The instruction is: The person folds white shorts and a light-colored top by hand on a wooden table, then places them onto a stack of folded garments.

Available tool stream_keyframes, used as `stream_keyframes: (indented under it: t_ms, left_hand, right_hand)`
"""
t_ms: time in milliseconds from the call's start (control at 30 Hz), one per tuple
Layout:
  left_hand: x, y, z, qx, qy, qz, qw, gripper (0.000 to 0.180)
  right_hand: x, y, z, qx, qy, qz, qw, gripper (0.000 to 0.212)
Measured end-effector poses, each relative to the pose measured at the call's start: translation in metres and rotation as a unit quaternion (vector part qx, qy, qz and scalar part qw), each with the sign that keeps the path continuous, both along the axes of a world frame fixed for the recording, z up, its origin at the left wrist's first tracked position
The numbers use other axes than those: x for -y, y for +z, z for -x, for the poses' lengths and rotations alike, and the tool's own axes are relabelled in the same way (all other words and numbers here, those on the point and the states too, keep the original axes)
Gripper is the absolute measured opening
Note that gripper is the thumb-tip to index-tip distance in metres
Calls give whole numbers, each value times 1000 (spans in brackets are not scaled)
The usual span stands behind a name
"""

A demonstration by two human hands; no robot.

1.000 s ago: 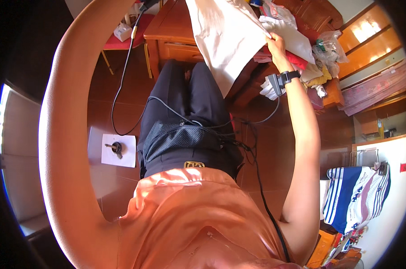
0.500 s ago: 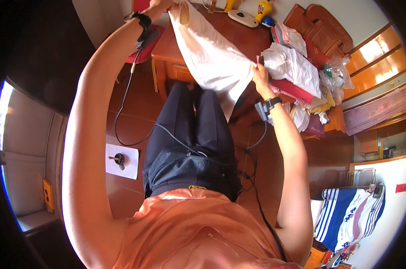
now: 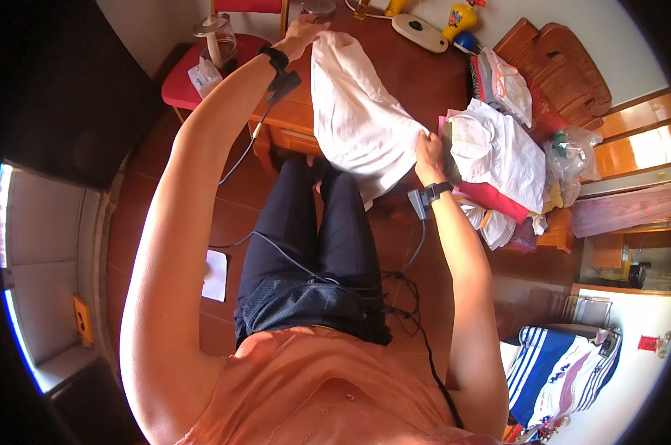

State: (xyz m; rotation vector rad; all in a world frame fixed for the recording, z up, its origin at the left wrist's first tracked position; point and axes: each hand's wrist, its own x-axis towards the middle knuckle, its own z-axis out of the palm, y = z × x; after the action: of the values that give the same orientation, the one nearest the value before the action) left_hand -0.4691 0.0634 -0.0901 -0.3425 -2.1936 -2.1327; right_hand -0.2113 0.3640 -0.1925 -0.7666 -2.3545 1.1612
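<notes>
A white cloth [image 3: 361, 111], softly creased, stretches between my two hands in front of the wooden desk and hangs down over my knees. I cannot make out which kind of garment or linen it is. At its upper left corner my left hand [image 3: 303, 35] is closed on the edge, with the fingers pointing right; their tips are small in view. My right hand [image 3: 428, 154] pinches the cloth's right edge, lower and nearer to me. Each wrist wears a black strap with a small device and a cable.
The brown desk [image 3: 417, 74] bears a white oval device [image 3: 420, 33] and a yellow figure [image 3: 460, 21]. Folded clothes [image 3: 495, 148] are piled on a wooden chair at right. A red chair [image 3: 180, 83] holds a glass jug [image 3: 215, 41]. Cables [image 3: 402, 289] cross my lap.
My left hand has come lower and to the right in view, so the cloth hangs less tautly. The red chair and jug show more fully as the view has shifted.
</notes>
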Motion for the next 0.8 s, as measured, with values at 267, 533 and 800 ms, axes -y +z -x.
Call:
stream_keyframes:
  t_ms: [267, 533, 800]
  left_hand:
    - [37, -63, -68, 287, -242, 31, 926, 28]
    - [58, -65, -148, 306, -417, 161, 841, 33]
    - [37, -143, -185, 272, -454, 116, 841, 44]
  right_hand:
    - [-9, -19, 23, 14, -33, -48, 998, 28]
    - [-6, -17, 21, -32, -46, -92, 994, 30]
    - [-7, -21, 19, -87, -21, -16, 996, 28]
